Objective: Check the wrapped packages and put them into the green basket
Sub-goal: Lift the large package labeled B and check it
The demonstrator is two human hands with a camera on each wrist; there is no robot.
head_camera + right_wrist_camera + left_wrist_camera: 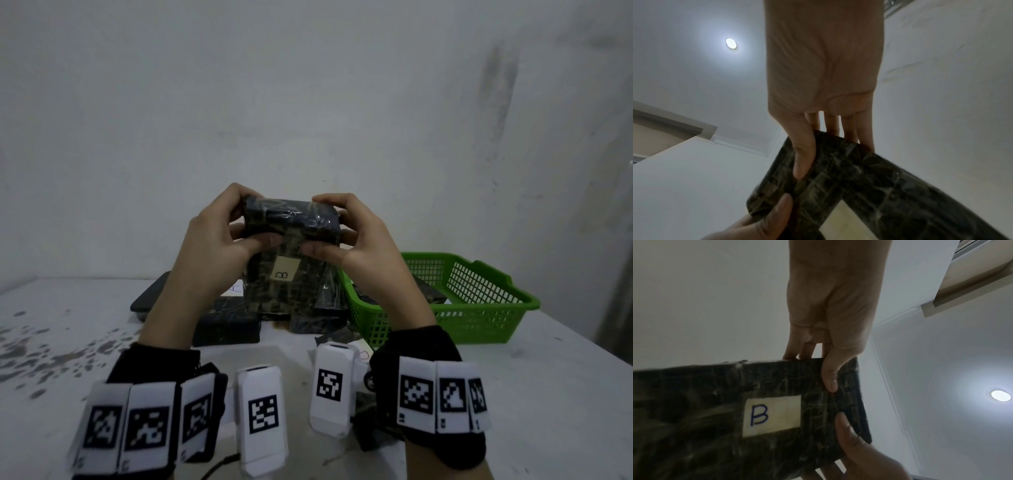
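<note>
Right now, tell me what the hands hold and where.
Both hands, left hand and right hand, grip the wrapped package labelled B at its upper end, above the table.

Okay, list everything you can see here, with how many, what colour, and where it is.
Held package: one, dark marbled wrap, raised above the table between both hands.
Label: one, cream with a blue B, on the held package's face.
Packages on the table: several, dark wrap, piled under the hands; exact count unclear.
Green basket: one, green mesh, right side of the table; something dark lies inside.
Table: one, white with grey stains on the left.
Ceiling light: one, white, overhead.
Wrist bands: black with white coded tags, on both wrists.
Left hand: grips the package's left end.
Right hand: grips its right end.
</note>
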